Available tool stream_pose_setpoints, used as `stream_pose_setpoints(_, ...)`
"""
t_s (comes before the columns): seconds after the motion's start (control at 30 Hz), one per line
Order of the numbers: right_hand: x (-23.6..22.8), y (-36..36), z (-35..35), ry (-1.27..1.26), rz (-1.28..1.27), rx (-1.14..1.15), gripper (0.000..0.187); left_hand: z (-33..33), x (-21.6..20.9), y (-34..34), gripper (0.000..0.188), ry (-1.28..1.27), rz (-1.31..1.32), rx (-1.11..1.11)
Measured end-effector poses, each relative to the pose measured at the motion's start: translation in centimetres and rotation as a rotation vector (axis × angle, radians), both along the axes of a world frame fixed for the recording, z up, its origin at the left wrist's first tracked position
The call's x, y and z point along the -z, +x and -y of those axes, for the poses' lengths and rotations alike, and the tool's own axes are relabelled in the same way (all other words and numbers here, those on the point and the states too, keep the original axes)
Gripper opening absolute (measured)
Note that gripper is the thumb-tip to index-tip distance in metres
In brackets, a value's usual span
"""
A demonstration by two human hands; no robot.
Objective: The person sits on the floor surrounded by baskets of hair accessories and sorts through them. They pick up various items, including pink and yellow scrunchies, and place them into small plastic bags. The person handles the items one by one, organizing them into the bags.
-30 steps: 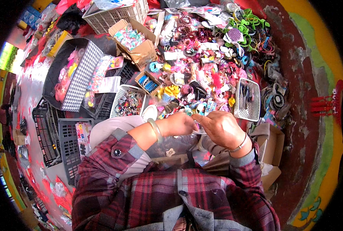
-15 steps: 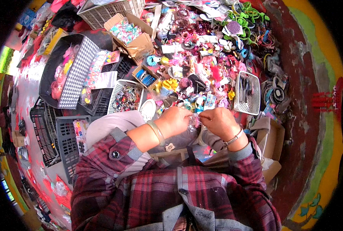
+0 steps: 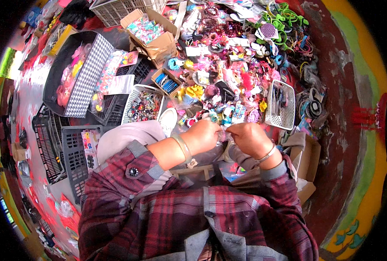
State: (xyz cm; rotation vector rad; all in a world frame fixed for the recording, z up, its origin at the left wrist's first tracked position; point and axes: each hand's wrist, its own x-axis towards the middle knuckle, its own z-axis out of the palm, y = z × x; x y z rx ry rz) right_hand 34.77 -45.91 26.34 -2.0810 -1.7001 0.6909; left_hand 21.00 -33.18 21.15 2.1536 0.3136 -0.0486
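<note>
In front of my lap, my left hand (image 3: 203,136) and my right hand (image 3: 251,140) are close together, both with fingers pinched. Between the fingertips is a small see-through, pinkish piece (image 3: 222,136), perhaps thin plastic; its kind is too small and blurred to tell. My fingers partly cover it. Just beyond my hands spreads a large heap of colourful hair accessories (image 3: 228,87), with bows, flowers and beaded pieces in it. A white perforated basket (image 3: 282,104) of dark thin items stands beyond my right hand. Nearer my left hand is another white basket (image 3: 143,105) of mixed small trinkets.
Left of the heap are a cardboard box (image 3: 158,45) of pastel pieces, a small box (image 3: 166,82) of blue items and a black houndstooth bin (image 3: 89,78). Black crates (image 3: 74,161) stand at the left. Green headbands (image 3: 285,26) lie far right; an open carton (image 3: 306,165) sits beside my right arm.
My hands stay pinched together around the small piece and shift only slightly. The right hand's fingers have tilted a little. The whole view has moved slightly.
</note>
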Motion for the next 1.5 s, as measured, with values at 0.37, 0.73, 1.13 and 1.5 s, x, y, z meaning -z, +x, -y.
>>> stream_pose_setpoints(0.37,8.7,7.1,-6.5,-0.164,-0.054,0.126,0.025,2.1,-2.3,-1.9,0.013,0.066,-0.237,0.420)
stream_pose_setpoints(0.73,27.4,3.8,-19.5,-0.185,0.173,-0.104,0.048,1.0,-1.8,-2.6,0.014,0.113,-0.079,0.305)
stream_pose_setpoints(1.13,34.0,5.4,-11.5,-0.486,0.180,0.179,0.025,0.3,-0.7,-2.3,0.014,0.163,-0.033,0.336)
stream_pose_setpoints(1.5,26.9,10.0,-3.7,0.099,-1.706,0.849,0.034,0.5,-1.2,-0.9,0.017,0.174,-0.247,0.391)
